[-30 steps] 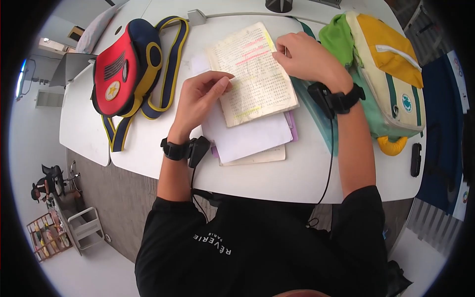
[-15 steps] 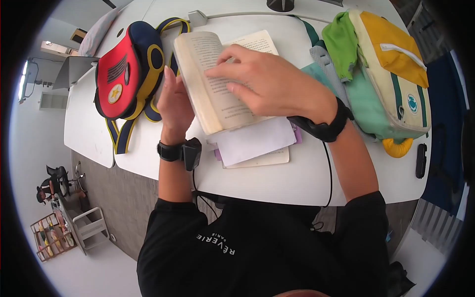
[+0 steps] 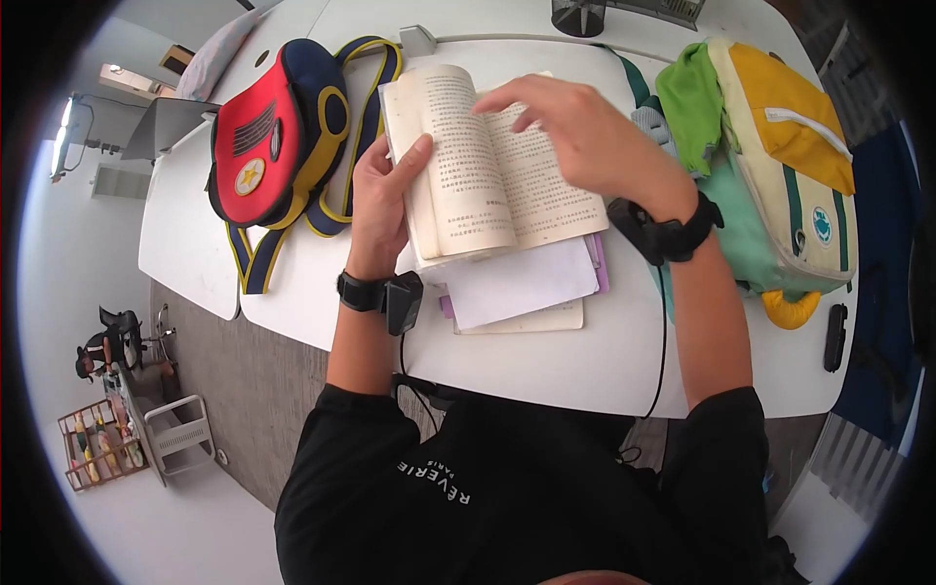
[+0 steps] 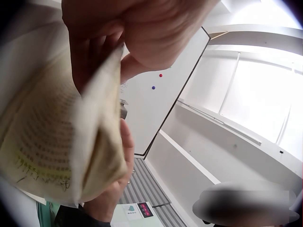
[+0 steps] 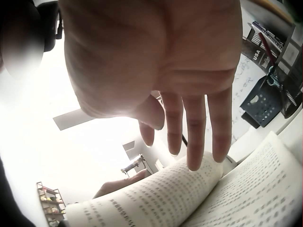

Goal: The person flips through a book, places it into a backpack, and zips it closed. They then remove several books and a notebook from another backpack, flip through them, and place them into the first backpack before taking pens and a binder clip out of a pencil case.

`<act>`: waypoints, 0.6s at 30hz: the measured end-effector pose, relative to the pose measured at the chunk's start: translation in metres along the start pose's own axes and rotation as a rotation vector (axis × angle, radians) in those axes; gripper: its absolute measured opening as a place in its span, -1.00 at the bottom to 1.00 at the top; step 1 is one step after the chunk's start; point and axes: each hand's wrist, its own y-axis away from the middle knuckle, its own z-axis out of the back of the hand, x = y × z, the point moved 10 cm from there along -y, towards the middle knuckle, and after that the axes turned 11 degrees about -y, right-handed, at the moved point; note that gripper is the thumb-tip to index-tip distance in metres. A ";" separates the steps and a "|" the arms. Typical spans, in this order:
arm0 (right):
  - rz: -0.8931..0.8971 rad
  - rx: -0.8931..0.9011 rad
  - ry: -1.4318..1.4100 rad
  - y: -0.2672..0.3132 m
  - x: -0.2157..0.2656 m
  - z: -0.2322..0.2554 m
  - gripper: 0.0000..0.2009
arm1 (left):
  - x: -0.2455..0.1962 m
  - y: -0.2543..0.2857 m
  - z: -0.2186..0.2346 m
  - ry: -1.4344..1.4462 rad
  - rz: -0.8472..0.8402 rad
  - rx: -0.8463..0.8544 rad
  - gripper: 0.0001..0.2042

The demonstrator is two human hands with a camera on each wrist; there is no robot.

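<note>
An open paperback book [image 3: 463,166] with printed text lies tilted over a stack of papers in the head view. My left hand [image 3: 382,200] grips its left side, thumb on the page and fingers behind it. In the left wrist view, yellow highlighting [image 4: 45,172] marks one of the book's pages. Over the right page, my right hand [image 3: 590,132] holds nothing. Its fingers [image 5: 195,132] extend straight down in the right wrist view, tips right at the curved page near the gutter. Beneath the book are a white sheet [image 3: 526,283], a purple edge [image 3: 603,263] and another printed page [image 3: 546,320].
On the left of the white table [image 3: 507,375] lies a red and navy bag [image 3: 255,146] with a yellow-edged strap [image 3: 375,88]. A cream, yellow and green backpack [image 3: 770,166] lies at right, beside a small black object [image 3: 836,336]. A black mesh holder [image 3: 579,15] stands at the back.
The right hand has gone from the page's right edge across the book and back rightward. A thick section of pages has turned to the left, where the left thumb now holds it down.
</note>
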 end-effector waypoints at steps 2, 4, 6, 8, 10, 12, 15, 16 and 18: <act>-0.033 -0.039 -0.026 0.004 -0.002 0.012 -0.44 | 0.001 -0.001 0.005 -0.008 -0.002 -0.013 -0.68; -0.131 -0.153 -0.011 0.010 -0.011 0.030 -0.46 | 0.000 0.000 0.004 0.049 0.020 -0.003 -0.70; -0.133 -0.121 -0.014 0.012 -0.019 0.037 -0.55 | -0.001 0.001 0.001 0.048 0.010 0.018 -0.70; -0.233 -0.081 -0.157 0.012 -0.024 0.034 -0.63 | -0.004 0.000 -0.001 0.049 -0.013 0.030 -0.70; -0.296 -0.078 -0.219 0.013 -0.028 0.030 -0.61 | -0.002 -0.002 -0.002 0.090 -0.024 0.040 -0.69; -0.374 -0.085 -0.283 0.017 -0.040 0.026 -0.59 | -0.001 -0.001 0.000 0.076 -0.011 0.039 -0.69; -0.365 -0.113 -0.158 0.021 -0.053 0.029 -0.54 | 0.000 -0.003 0.001 0.047 -0.015 0.072 -0.69; -0.367 -0.114 -0.154 0.022 -0.052 0.031 -0.54 | 0.000 -0.003 0.002 0.051 -0.015 0.074 -0.69; -0.461 -0.063 -0.097 0.023 -0.055 0.032 -0.50 | 0.000 -0.004 0.003 0.070 0.002 0.085 -0.68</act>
